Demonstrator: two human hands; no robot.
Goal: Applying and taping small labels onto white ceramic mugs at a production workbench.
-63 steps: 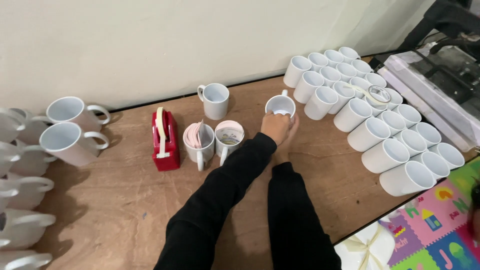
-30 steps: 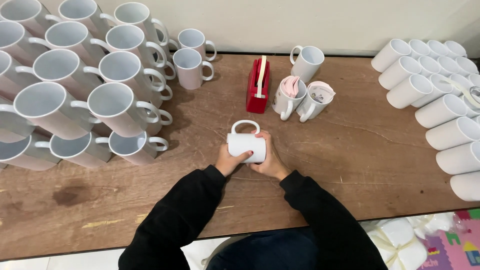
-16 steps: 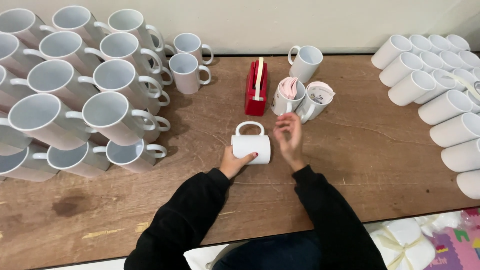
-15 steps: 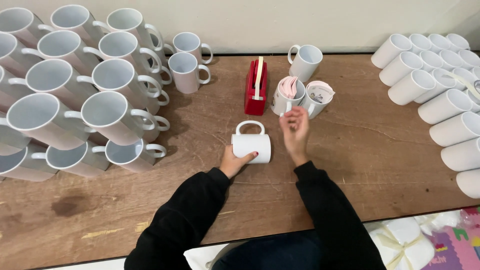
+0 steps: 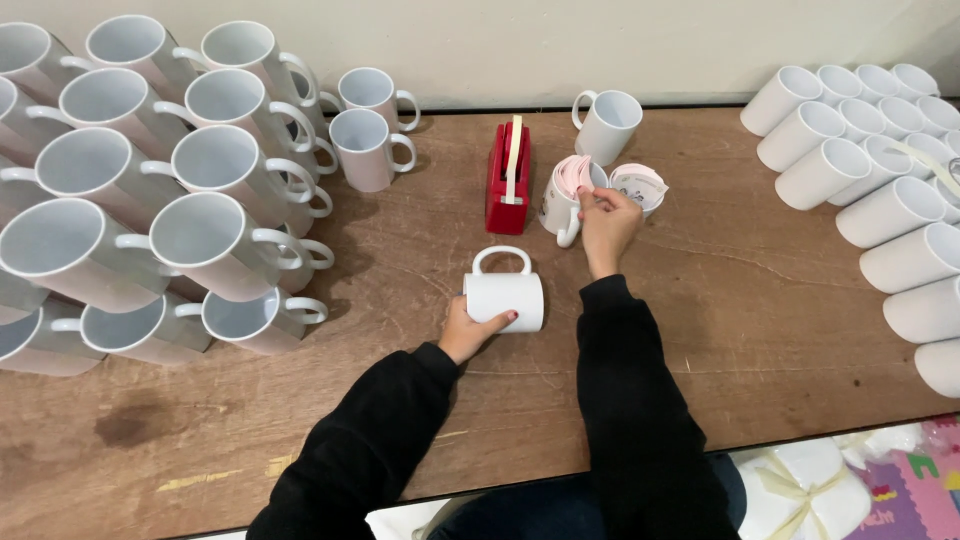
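Person in black sleeves is standing at a wooden worktop (image 5: 760, 330) that's pretty much buried in white mugs. Left hand (image 5: 470, 333) is wrapped around a plain white mug (image 5: 505, 293) lying on its side, near the middle of the worktop, handle pointing to the far side. The fingers (image 5: 508, 318) curl over the near edge of the mug body, pressed against it, so the mug sits just beyond the palm.

Right hand (image 5: 606, 222) is further out, a bit to the right of that mug. Its fingers (image 5: 588, 197) are pinching at a bundle of pinkish paper slips (image 5: 573, 172) tucked inside a standing mug (image 5: 558, 205). Can't tell whether a slip is actually gripped, the fingertips are bunched right at the paper edges. Touching that one on the right is another mug with rolled printed paper (image 5: 640, 185) in it.

Just left of those two there's a red tape dispenser (image 5: 508, 180), and one lone white mug (image 5: 608, 124) on the far side by the wall.

Big pile of mugs stacked on their sides on the left (image 5: 150, 200), openings facing near, and rows of mugs lying down at the right edge (image 5: 880, 190).
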